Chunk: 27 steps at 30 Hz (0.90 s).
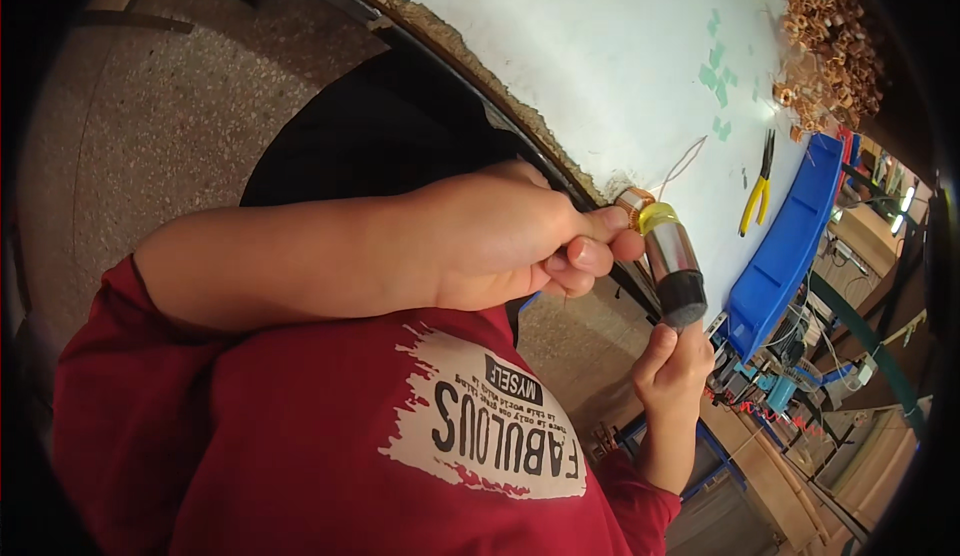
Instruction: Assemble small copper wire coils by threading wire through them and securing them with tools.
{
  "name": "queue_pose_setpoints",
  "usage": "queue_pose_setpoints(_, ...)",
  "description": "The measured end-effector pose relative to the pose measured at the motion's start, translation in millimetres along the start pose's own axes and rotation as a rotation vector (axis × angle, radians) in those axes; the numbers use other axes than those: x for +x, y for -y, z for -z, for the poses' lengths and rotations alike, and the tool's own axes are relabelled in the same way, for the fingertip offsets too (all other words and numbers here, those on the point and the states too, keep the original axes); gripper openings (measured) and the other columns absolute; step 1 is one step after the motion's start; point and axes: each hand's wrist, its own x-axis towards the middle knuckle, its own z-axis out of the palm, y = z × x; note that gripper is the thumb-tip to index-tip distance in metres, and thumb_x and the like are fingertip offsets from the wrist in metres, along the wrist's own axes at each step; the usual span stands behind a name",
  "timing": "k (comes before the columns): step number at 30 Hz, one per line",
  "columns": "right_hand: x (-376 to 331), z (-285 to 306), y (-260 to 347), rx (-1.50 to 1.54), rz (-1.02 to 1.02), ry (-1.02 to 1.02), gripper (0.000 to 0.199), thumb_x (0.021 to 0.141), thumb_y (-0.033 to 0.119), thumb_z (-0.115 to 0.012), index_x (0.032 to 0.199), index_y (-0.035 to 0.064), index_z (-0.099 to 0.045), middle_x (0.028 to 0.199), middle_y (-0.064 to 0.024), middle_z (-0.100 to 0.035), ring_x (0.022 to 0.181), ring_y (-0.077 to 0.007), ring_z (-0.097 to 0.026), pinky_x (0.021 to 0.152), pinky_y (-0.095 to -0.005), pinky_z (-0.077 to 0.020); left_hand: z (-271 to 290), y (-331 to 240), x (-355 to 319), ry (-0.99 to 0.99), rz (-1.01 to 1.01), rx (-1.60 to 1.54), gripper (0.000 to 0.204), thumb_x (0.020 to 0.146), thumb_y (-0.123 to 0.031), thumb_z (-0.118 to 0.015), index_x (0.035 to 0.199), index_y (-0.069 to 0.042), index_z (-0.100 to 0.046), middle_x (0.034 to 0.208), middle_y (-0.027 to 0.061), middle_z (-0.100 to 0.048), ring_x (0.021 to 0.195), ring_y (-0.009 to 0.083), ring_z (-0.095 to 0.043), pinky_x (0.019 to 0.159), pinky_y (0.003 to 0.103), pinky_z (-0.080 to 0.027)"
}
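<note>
A metal cylinder point(670, 254) with a yellow band and a copper-coloured end near the top, and a dark cap at the bottom, is held upright-tilted at the edge of a white table point(600, 46). My left hand point(505, 241) reaches across from the left and pinches the cylinder's upper end at the yellow band between thumb and fingers. My right hand point(675, 366) comes up from below and grips the dark lower end. A thin wire point(682, 161) loops from the cylinder's top over the table.
Yellow-handled pliers point(757, 191) lie on the table beside a long blue tray point(790, 246). A heap of copper coils point(830, 46) sits at the far right. Small green scraps point(716, 74) dot the tabletop. Speckled floor point(150, 126) shows at left.
</note>
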Motion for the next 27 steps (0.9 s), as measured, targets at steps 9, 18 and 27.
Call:
queue_pose_setpoints(9,-4,2,-5,0.15,-0.088,0.017,0.01,0.083,0.011,-0.051,0.083,0.0013,-0.052,0.064,-0.0107,-0.053,0.048,-0.0277,-0.047,0.05,-0.0348,-0.0425,-2,2,2,-0.031,-0.018,-0.032,0.019,0.098,-0.009,-0.044,0.091,0.003,-0.056,0.064,0.0009,-0.046,0.054,0.0042,-0.037,0.052,0.018,-0.03)
queue_pose_setpoints(18,-12,-16,-23,0.357,0.14,-0.388,0.024,0.091,0.019,-0.041,0.077,0.0033,-0.051,0.057,-0.0096,-0.048,0.047,-0.0233,-0.042,0.047,-0.0326,-0.0361,0,1,0,-0.004,-0.01,-0.039,0.018,0.098,-0.009,-0.044,0.092,0.004,-0.056,0.066,0.0019,-0.048,0.054,0.0039,-0.038,0.052,0.018,-0.03)
queue_pose_setpoints(27,4,6,-11,-0.135,0.009,0.034,0.012,0.086,0.014,-0.051,0.084,0.0019,-0.053,0.063,-0.0088,-0.054,0.049,-0.0224,-0.048,0.049,-0.0338,-0.042,11,5,5,0.108,-0.028,-0.077,0.017,0.097,-0.008,-0.044,0.093,0.004,-0.055,0.072,0.0039,-0.053,0.055,0.0043,-0.039,0.053,0.018,-0.03)
